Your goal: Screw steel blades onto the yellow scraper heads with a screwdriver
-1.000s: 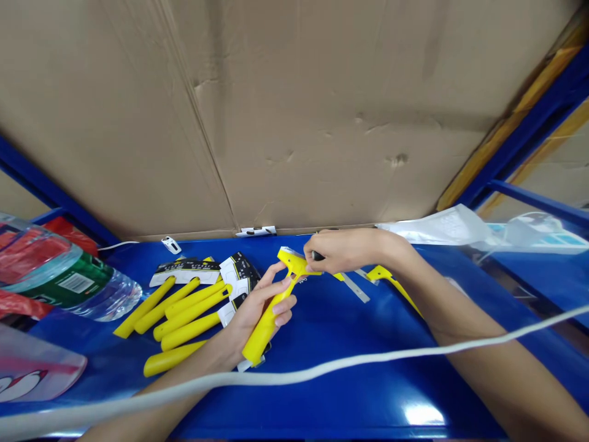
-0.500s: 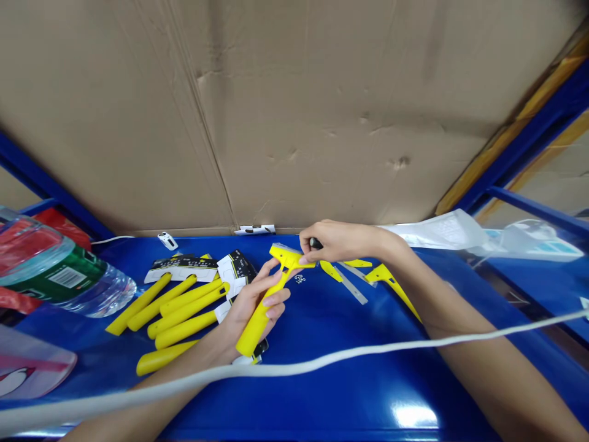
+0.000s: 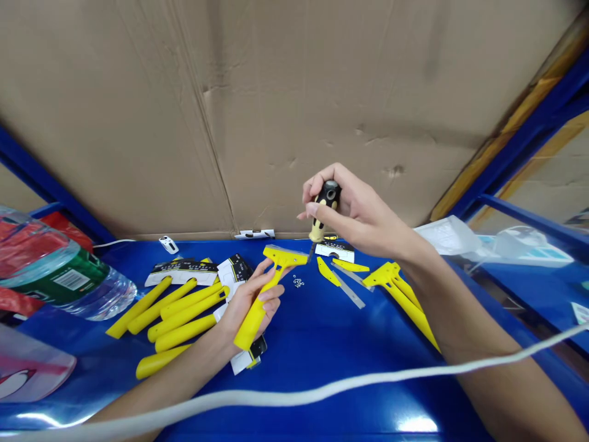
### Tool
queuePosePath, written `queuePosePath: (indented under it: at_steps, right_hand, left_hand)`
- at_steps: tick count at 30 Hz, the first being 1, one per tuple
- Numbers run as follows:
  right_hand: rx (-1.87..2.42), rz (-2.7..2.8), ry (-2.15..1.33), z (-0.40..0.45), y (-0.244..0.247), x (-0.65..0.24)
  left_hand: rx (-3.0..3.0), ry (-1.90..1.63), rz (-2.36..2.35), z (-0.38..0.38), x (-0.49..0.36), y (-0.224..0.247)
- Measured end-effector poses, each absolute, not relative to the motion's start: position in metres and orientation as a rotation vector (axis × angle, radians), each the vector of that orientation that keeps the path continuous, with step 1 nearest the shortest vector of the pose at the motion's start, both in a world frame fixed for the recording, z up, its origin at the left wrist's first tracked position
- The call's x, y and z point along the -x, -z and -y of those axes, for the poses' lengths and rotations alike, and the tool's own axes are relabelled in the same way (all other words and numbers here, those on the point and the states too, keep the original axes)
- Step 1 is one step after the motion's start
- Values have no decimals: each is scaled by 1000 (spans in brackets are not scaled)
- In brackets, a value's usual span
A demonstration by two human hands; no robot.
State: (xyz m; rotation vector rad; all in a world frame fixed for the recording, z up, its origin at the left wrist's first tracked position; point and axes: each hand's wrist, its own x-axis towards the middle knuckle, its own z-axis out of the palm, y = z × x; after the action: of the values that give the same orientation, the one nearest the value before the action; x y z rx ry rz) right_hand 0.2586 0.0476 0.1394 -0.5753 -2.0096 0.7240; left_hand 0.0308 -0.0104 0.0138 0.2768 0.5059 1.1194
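My left hand [image 3: 253,301] is wrapped round the handle of a yellow scraper [image 3: 281,255], its wide head pointing up. My right hand [image 3: 352,212] grips a black and pale yellow screwdriver [image 3: 327,199] by its handle. The screwdriver's shaft points down at the right end of the scraper head, near a small screw; whether the tip touches cannot be made out. Small metal nuts or screws [image 3: 298,281] lie just right of the scraper. Beyond them are loose yellow plates [image 3: 328,271], thin metal blades [image 3: 352,294] and more yellow scrapers [image 3: 409,301].
Several yellow handles [image 3: 184,331] with black and white cards [image 3: 181,272] lie at the left on the blue table [image 3: 340,368]. A large bottle [image 3: 69,276] stands far left. A white cable [image 3: 294,398] crosses the foreground. Cardboard [image 3: 294,110] rises behind.
My right hand has lifted away from the scraper head and turned the screwdriver upright, with its shaft down. My left hand and the scraper have shifted slightly left.
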Motion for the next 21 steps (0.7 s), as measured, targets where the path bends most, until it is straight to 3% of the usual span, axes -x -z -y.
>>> queuePosePath:
  at_steps: [21]
  right_hand:
    - [565, 1970, -685, -63, -124, -248]
  left_hand:
    - [-301, -1111, -545, 13, -32, -18]
